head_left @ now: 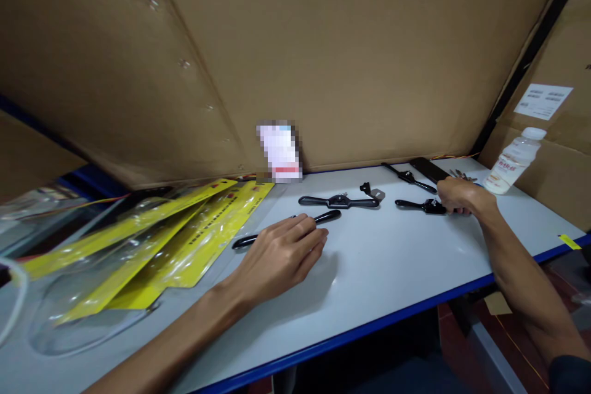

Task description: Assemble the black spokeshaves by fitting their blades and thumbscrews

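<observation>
My left hand is closed around the middle of a black spokeshave low over the white table. Both of its handles stick out past my fingers, and the centre is covered. On the right, my right hand is closed at the right end of a second spokeshave, whose left handle and body show. Between my hands lies another spokeshave with a small metal blade part beside its right handle. One more spokeshave rests behind my right hand, beside a long dark flat object.
Yellow cards in clear plastic packaging spread over the left side. A blurred-out phone-like screen leans on the cardboard wall. A bottle stands at the right, near small metal pieces. A blue edge borders the table.
</observation>
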